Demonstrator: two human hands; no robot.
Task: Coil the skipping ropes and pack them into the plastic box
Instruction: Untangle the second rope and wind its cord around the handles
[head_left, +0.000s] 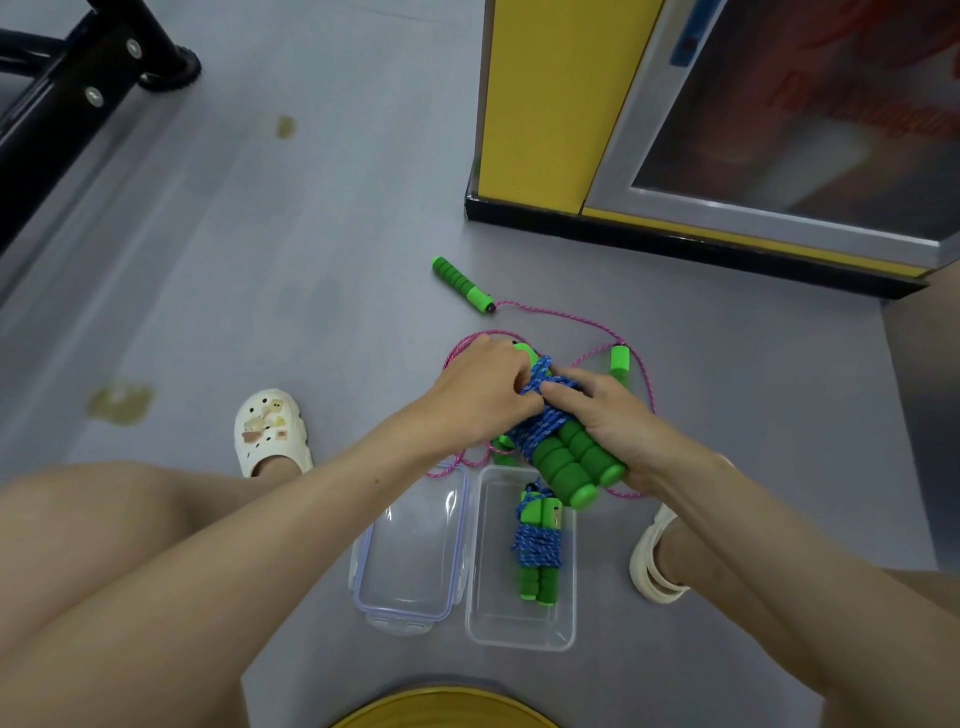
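So both hands are on one blue rope (543, 431), held up over the floor (311, 260) just past the far end of the plastic box (493, 603). The right hand (608, 421) has its grip curled round the two fat green foam handles, which lie side by side, with its fingertips reaching onto the blue wraps. The left hand (478, 395) has its grip pinching the blue cord where it's wound round the handles near their top end.

The plastic box sits open on the floor between the person's feet, and a second blue rope (537, 545) is lying in it, wound tight round its own green handles, along the right side. The clear lid (410, 561) lies flat, touching the box's left side.

A pink rope (566, 317) is loose on the floor under and beyond the hands. One of its green handles points toward the yellow cabinet (545, 104), and the other is just beside the right hand. White clogs (270, 431) are on both feet.
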